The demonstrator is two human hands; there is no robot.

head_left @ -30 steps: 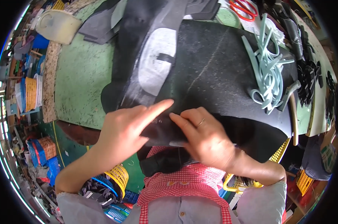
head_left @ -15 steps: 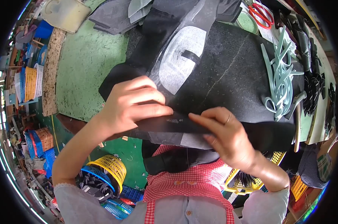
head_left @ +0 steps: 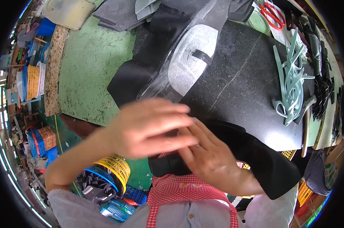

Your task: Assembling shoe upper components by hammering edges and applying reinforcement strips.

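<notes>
The left hand (head_left: 149, 127), blurred, lies flat with fingers spread over the near edge of black fabric (head_left: 251, 155), hiding part of it. The right hand (head_left: 210, 159) presses the fabric, its grip flat and spread too. The fabric drapes off the green counter (head_left: 88, 64). Pale green strips (head_left: 291, 83) lie at right, red scissors (head_left: 272, 13) beyond.
</notes>
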